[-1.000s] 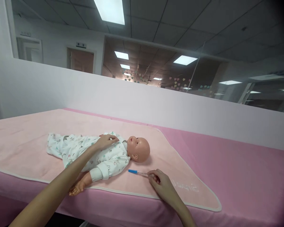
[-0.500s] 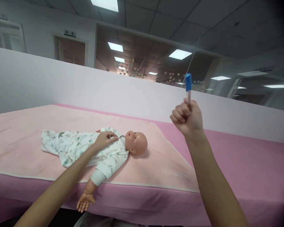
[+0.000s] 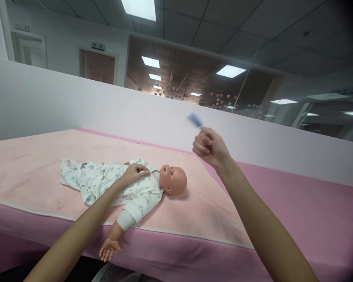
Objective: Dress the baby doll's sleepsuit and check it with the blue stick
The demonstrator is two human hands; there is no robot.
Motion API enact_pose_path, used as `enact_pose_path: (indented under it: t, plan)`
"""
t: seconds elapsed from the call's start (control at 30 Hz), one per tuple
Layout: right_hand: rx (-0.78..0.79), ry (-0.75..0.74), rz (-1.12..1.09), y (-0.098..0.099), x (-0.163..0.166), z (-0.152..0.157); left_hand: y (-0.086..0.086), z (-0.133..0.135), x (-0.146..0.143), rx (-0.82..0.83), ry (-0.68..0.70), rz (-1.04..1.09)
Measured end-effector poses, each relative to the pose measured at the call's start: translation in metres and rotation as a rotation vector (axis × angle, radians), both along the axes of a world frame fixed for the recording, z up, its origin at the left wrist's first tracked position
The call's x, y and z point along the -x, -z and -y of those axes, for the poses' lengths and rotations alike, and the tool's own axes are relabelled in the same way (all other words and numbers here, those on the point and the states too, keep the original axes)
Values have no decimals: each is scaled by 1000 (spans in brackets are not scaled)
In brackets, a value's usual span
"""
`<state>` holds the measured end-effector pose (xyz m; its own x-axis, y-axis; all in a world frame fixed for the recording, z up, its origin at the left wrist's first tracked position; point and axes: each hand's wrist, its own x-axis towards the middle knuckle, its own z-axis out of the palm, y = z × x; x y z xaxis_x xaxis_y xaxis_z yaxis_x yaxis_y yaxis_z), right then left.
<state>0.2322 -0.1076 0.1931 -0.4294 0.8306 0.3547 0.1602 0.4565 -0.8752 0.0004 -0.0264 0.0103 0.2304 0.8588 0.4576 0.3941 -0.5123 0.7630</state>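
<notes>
A bald baby doll (image 3: 176, 181) lies on its back in a white printed outfit (image 3: 144, 199), its head to the right. One doll arm (image 3: 115, 235) hangs over the near edge. My left hand (image 3: 134, 174) rests on the doll's chest, thumb and fingers curled together at the cloth near the collar; the fingertips are partly hidden. Above and to the right of the doll, my right hand (image 3: 208, 147) is raised in a fist around a thin stick with a blue end (image 3: 194, 120). That blue end is smeared by motion and points up and left; the fingers hide the stick's shaft.
Under the doll is a pale pink mat (image 3: 26, 168) on a bed or table with a darker pink cover (image 3: 282, 196). A low white wall (image 3: 129, 113) runs along the far side, with glass windows (image 3: 176, 78) above it.
My right hand has swung left and slightly down, and the blue-ended stick has tipped from upright to leaning left. My left hand stays on the doll's chest. The view has shifted slightly.
</notes>
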Motion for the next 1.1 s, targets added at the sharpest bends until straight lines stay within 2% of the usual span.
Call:
enact_pose_path:
  t: [0.17, 0.37, 0.47, 0.53, 0.57, 0.63, 0.7, 0.77, 0.83, 0.9, 0.93, 1.0, 1.1]
  plan:
    - [-58, 115, 145, 4, -4, -3, 1, -1, 2, 35, 58, 11]
    - [-255, 290, 285, -5, -17, 0, 0, -3, 3, -19, 84, -28]
    - [-311, 268, 187, -16, -22, 17, -1, -2, 5, -57, 114, -81]
    - [-269, 208, 40, -14, -25, 25, -2, 0, 5, -63, 133, -97]
    - [-223, 189, 60, -7, -27, 27, -2, 1, 5, -58, 140, -99]
    - [-113, 207, 264, 20, -31, 27, -2, 3, 5, -40, 146, -93]
    - [11, 264, 296, 59, -38, 23, -1, 3, 5, -29, 142, -80]
    - [152, 363, 193, 104, -46, 20, 1, 2, 5, -42, 144, -70]
    - [230, 480, 227, 145, -55, 18, 2, 0, 4, -63, 151, -69]
    - [320, 574, 312, 176, -61, 17, 4, -1, 4, -85, 136, -68]
    - [301, 606, 387, 186, -63, 18, 5, -2, 3, -98, 114, -70]
    - [143, 668, 563, 199, -64, 18, 7, 0, 2, -136, 27, -100]
    - [-78, 789, 901, 204, -61, 20, 10, 4, 1, -226, -140, -206]
